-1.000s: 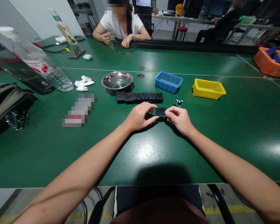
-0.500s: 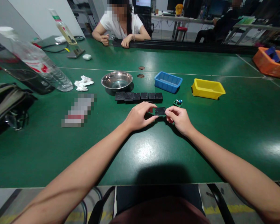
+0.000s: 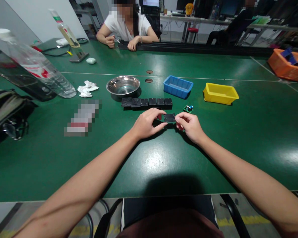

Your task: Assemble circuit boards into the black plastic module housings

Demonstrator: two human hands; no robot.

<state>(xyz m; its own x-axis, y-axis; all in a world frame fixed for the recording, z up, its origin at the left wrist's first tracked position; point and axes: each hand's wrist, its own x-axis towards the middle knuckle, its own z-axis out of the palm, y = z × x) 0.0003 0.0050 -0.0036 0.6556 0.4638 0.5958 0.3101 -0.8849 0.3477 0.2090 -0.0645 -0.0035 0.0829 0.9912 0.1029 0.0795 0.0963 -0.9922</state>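
Note:
A small black rectangular plastic case (image 3: 169,118) is held just above the green table between my two hands. My left hand (image 3: 147,124) has thumb and forefinger curved around its left end, one at the upper and one at the lower corner. At the right end, my right hand (image 3: 189,125) pinches the edge between thumb and fingers. Just beyond my right hand lies a small green circuit board (image 3: 188,108) with components on it. A row of several black plastic boxes (image 3: 148,102) stands behind my left hand. The fingertips' undersides are hidden.
A steel bowl (image 3: 123,86), a blue bin (image 3: 178,87) and a yellow bin (image 3: 220,94) stand behind the row. Bottles (image 3: 46,71), a crumpled tissue (image 3: 87,88) and a bag (image 3: 8,115) are at left. An orange basket (image 3: 289,66) is far right. A person (image 3: 129,24) sits opposite.
The view has shifted very slightly, so the table's things sit a little further left. Both hands keep the same hold on the black case.

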